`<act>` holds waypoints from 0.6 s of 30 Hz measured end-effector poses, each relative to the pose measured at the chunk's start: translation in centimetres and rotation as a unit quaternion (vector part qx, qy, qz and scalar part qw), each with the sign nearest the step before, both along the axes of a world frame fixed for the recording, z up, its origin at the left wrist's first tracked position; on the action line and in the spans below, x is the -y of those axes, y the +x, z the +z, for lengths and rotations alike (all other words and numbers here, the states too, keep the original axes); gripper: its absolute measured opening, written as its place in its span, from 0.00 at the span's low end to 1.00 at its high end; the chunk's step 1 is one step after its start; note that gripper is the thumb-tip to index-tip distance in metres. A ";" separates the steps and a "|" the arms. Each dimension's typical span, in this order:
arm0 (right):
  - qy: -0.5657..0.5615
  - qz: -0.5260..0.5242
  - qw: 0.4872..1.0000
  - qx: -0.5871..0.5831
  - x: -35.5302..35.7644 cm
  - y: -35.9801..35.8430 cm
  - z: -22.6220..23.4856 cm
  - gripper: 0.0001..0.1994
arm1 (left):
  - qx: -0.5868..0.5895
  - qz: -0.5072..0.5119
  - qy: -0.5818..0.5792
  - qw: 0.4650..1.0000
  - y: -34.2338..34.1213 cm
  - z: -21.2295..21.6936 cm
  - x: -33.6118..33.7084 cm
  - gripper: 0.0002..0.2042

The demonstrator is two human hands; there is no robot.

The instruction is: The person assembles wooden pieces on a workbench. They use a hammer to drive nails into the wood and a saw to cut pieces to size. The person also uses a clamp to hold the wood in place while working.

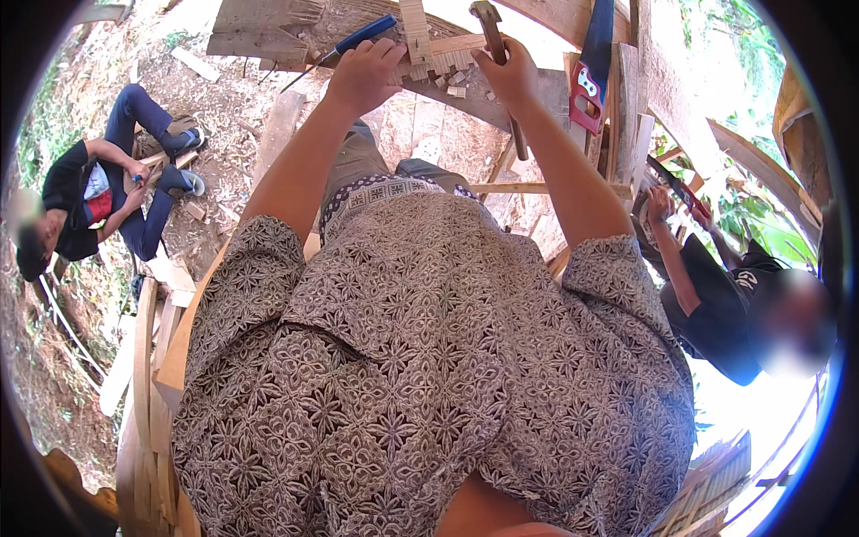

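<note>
1. The left hand (pixel 362 73) is clenched around a chisel (pixel 344 45) with a blue handle. The handle projects up and to the right from the fist; the dark blade runs down and to the left.
2. The right hand (pixel 510 76) is closed around the wooden handle of a hammer (pixel 490 36). The metal head sits above the fist, near the upper edge of the view; the handle's free end extends below the hand.
3. Both hands are raised in front of the body, at the top centre of the view, over a curved plank (pixel 465 89).
4. A notched wood strip (pixel 416 36) stands between the two hands, with small wood chips lying on the plank around its base.
5. A handsaw (pixel 591 67) with a red handle and blue blade hangs upright just right of the right hand.
6. A patterned shirt (pixel 429 358) fills the lower centre of the view.
7. A seated person (pixel 98 197) in dark clothes works on the ground at left, well apart.
8. A second person (pixel 716 304) in a black shirt at right raises one hand to a tool.
</note>
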State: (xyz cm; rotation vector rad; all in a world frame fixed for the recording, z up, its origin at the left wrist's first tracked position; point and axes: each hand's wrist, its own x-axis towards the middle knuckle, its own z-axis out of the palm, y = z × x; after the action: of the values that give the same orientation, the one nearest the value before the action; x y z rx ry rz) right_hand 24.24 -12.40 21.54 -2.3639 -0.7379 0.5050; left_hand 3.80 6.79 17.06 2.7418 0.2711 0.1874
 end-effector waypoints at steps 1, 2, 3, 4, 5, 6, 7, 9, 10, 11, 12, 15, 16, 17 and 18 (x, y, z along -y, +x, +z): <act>-0.014 0.007 0.999 0.037 0.1 1.0 -0.7 0.20 | -0.010 -0.004 -0.004 1.000 0.3 0.3 0.1 0.36; -0.029 0.015 0.997 0.073 0.3 1.8 -1.3 0.21 | -0.020 -0.007 -0.009 1.000 0.6 0.6 0.4 0.36; -0.045 0.024 0.993 0.110 0.6 2.7 -2.0 0.21 | -0.022 -0.011 -0.010 1.000 0.7 0.9 0.6 0.36; -0.080 -0.008 0.995 0.062 0.9 3.1 -2.7 0.21 | -0.024 -0.016 -0.011 1.000 0.8 1.3 0.8 0.36; -0.099 -0.022 0.994 0.034 1.2 3.3 -3.0 0.22 | -0.025 -0.018 -0.012 0.999 0.9 1.5 1.0 0.36; -0.117 -0.036 0.992 0.006 1.5 3.4 -3.2 0.22 | -0.025 -0.024 -0.010 0.999 1.0 1.7 1.1 0.36; -0.134 -0.050 0.989 -0.022 1.9 3.5 -3.4 0.23 | -0.024 -0.031 -0.009 0.999 1.1 1.7 1.3 0.36; -0.122 -0.051 0.991 0.004 2.8 3.3 -3.1 0.23 | -0.026 -0.038 -0.010 0.999 1.5 2.2 1.7 0.36; -0.115 -0.052 0.992 0.018 3.2 3.2 -3.0 0.24 | -0.025 -0.040 -0.014 0.999 1.8 2.4 1.9 0.36; -0.099 -0.056 0.992 0.044 3.9 3.3 -3.6 0.24 | -0.024 -0.045 -0.017 0.999 2.0 2.7 2.1 0.36; -0.083 -0.060 0.992 0.071 4.6 3.1 -4.2 0.25 | -0.032 -0.054 -0.019 0.998 2.4 3.0 2.1 0.36; -0.077 -0.083 0.992 0.052 5.4 2.9 -4.2 0.23 | -0.060 -0.077 -0.017 0.995 3.3 3.7 2.1 0.35; -0.082 -0.093 0.992 0.029 5.5 2.7 -3.9 0.22 | -0.071 -0.085 -0.014 0.994 3.6 3.7 2.2 0.34; -0.053 -0.091 0.993 0.053 5.8 2.7 -4.1 0.22 | -0.079 -0.099 -0.011 0.992 4.0 3.8 2.1 0.33; -0.023 -0.090 0.993 0.079 5.5 1.7 -4.6 0.22 | -0.061 -0.138 0.006 0.988 3.6 3.2 0.5 0.32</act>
State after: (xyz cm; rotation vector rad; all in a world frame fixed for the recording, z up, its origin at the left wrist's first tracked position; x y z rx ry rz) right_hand 25.96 -17.91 16.92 -2.5052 -0.5788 0.2629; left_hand 7.43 6.25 20.30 2.7698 -0.0799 -0.0546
